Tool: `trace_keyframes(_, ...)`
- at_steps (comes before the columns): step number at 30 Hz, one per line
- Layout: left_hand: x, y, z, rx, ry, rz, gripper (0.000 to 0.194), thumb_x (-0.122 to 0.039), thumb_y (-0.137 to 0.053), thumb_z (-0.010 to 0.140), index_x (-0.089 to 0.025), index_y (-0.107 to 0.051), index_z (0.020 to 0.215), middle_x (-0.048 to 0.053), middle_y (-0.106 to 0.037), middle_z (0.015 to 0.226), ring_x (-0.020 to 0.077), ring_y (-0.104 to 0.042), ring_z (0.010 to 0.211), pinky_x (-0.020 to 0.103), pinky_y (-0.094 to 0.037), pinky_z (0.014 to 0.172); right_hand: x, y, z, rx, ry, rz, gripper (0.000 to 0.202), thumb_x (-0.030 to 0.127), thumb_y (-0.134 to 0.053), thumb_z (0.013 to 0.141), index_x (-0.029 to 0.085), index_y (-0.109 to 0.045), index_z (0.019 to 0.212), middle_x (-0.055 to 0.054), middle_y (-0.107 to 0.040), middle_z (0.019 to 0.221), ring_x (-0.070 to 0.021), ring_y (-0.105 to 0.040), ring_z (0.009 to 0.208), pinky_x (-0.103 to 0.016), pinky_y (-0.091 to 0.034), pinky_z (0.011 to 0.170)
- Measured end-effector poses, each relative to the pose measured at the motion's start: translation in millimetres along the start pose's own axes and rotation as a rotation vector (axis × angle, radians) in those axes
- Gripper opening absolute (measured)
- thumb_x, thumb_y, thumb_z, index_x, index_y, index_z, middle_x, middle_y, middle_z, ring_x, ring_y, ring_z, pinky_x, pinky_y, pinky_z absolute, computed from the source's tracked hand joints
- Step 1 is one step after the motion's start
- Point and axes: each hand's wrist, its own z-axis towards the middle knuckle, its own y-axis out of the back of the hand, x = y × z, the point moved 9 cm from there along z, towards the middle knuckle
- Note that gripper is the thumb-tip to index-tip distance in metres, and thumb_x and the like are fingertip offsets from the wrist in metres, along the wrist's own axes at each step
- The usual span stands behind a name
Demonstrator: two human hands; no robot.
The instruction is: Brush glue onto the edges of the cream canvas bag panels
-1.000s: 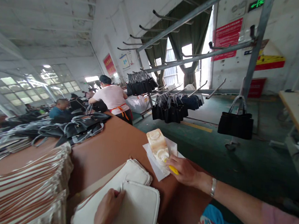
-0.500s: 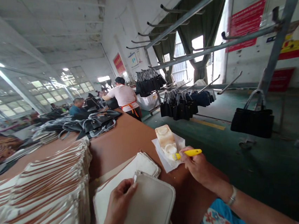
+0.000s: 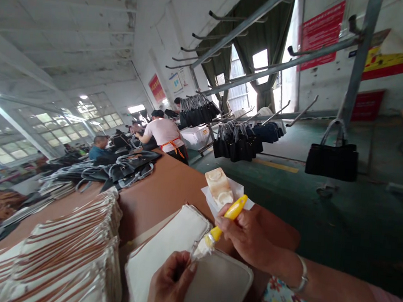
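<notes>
Between thumb and fingers, my left hand (image 3: pixel 170 283) pinches the upper left corner of a pale grey, round-cornered panel (image 3: pixel 222 286). My right hand (image 3: pixel 246 233) grips a yellow-handled paintbrush (image 3: pixel 233 211), tilted down to the left. Its bristles carry a thick white paste and are at the panel's top edge, close to my left fingertips. Under the panel lies a stack of cream panels (image 3: pixel 164 242). Behind the brush, a stained container (image 3: pixel 218 185) with round openings rests on a white sheet (image 3: pixel 246 200), partly hidden by my right hand.
Fanned piles of cream and brown panels (image 3: pixel 60 246) fill the left of the brown table (image 3: pixel 170 181). Black bags with grey handles (image 3: pixel 128 170) lie farther back. A co-worker (image 3: pixel 165 133) stands at the far end. A metal rack (image 3: pixel 295 62) with hanging bags stands at right.
My right hand has brought the brush from the container left and down to the panel's edge. The panel and my left hand have shifted slightly right.
</notes>
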Motion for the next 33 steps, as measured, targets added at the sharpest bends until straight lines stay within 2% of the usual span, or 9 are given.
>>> trace_keyframes(3, -2.1, -2.9, -4.6, 0.011, -0.021, 0.035, 0.036, -0.052, -0.075, 0.071, -0.019, -0.060, 0.078, -0.003, -0.057, 0.069, 0.0102, -0.048, 0.065, 0.019, -0.038, 0.057, 11.6, -1.5, -1.3, 0.005, 0.097, -0.105, 0.025, 0.036, -0.052, 0.092, 0.015, -0.057, 0.082, -0.001, -0.055, 0.071, -0.0113, -0.052, 0.067, -0.022, -0.044, 0.066)
trace_keyframes(8, -6.3, -4.5, -7.6, -0.019, -0.041, 0.108, 0.038, -0.055, -0.072, 0.072, -0.019, -0.060, 0.075, -0.004, -0.054, 0.067, 0.0100, -0.046, 0.064, 0.020, -0.038, 0.059, 34.3, 13.4, -6.6, -0.092, 0.195, -0.173, 0.020, 0.031, -0.053, 0.093, 0.015, -0.056, 0.080, 0.002, -0.050, 0.066, -0.0097, -0.048, 0.062, -0.020, -0.041, 0.062)
trace_keyframes(13, -3.5, -7.5, -6.3, -0.040, -0.056, 0.131, 0.039, -0.057, -0.072, 0.071, -0.019, -0.062, 0.076, -0.003, -0.055, 0.067, 0.0114, -0.048, 0.065, 0.021, -0.039, 0.059, 27.5, -3.5, -14.6, 0.055, 0.162, -0.128, 0.016, 0.028, -0.052, 0.093, 0.015, -0.057, 0.085, 0.003, -0.049, 0.066, -0.0084, -0.046, 0.058, -0.019, -0.039, 0.056)
trace_keyframes(19, 0.2, -10.2, -10.5, -0.071, -0.108, 0.212, 0.040, -0.059, -0.069, 0.071, -0.021, -0.062, 0.076, -0.004, -0.056, 0.065, 0.0122, -0.049, 0.062, 0.021, -0.039, 0.057, 36.2, 16.4, -12.7, -0.130, 0.274, -0.270, 0.016, 0.026, -0.052, 0.093, 0.015, -0.058, 0.082, 0.002, -0.051, 0.064, -0.0092, -0.049, 0.060, -0.020, -0.042, 0.063)
trace_keyframes(22, -7.3, -10.1, -13.6, -0.117, -0.181, 0.300, 0.037, -0.059, -0.064, 0.075, -0.022, -0.062, 0.077, -0.003, -0.058, 0.066, 0.0138, -0.051, 0.062, 0.023, -0.041, 0.057, 31.2, 7.0, -15.9, -0.007, 0.222, -0.222, 0.012, 0.024, -0.053, 0.093, 0.016, -0.057, 0.084, 0.002, -0.052, 0.067, -0.0091, -0.050, 0.061, -0.019, -0.041, 0.060)
trace_keyframes(24, -19.7, -9.3, -19.3, -0.169, -0.294, 0.435, 0.031, -0.054, -0.062, 0.079, -0.024, -0.063, 0.076, -0.002, -0.059, 0.067, 0.0151, -0.052, 0.062, 0.025, -0.044, 0.061, 29.0, 2.8, -18.5, 0.050, 0.213, -0.223, 0.011, 0.023, -0.053, 0.092, 0.017, -0.057, 0.085, 0.002, -0.053, 0.067, -0.0093, -0.050, 0.061, -0.020, -0.041, 0.061)
trace_keyframes(26, -30.5, -10.2, -27.9, -0.215, -0.402, 0.610, 0.025, -0.049, -0.058, 0.083, -0.026, -0.065, 0.076, -0.001, -0.062, 0.068, 0.0177, -0.055, 0.065, 0.029, -0.045, 0.065, 30.3, 12.1, -18.5, -0.008, 0.222, -0.283, 0.014, 0.024, -0.053, 0.093, 0.016, -0.058, 0.083, 0.001, -0.054, 0.068, -0.0102, -0.051, 0.063, -0.021, -0.042, 0.064)
trace_keyframes(29, -35.2, -13.6, -41.1, -0.273, -0.485, 0.799, 0.023, -0.047, -0.050, 0.089, -0.030, -0.064, 0.082, 0.001, -0.068, 0.077, 0.0225, -0.062, 0.079, 0.034, -0.048, 0.070, 29.2, 37.9, -15.0, -0.136, 0.166, -0.356, 0.021, 0.031, -0.051, 0.095, 0.016, -0.059, 0.082, 0.001, -0.051, 0.065, -0.0106, -0.049, 0.061, -0.023, -0.040, 0.064)
trace_keyframes(33, -30.8, -26.6, -54.0, -0.303, -0.553, 0.816, 0.024, -0.042, -0.041, 0.095, -0.028, -0.060, 0.089, 0.003, -0.071, 0.091, 0.0197, -0.068, 0.083, 0.031, -0.053, 0.072, 11.8, 53.7, -10.7, -0.123, 0.028, -0.202, 0.026, 0.039, -0.052, 0.095, 0.016, -0.058, 0.083, 0.003, -0.046, 0.062, -0.0098, -0.043, 0.057, -0.022, -0.036, 0.056)
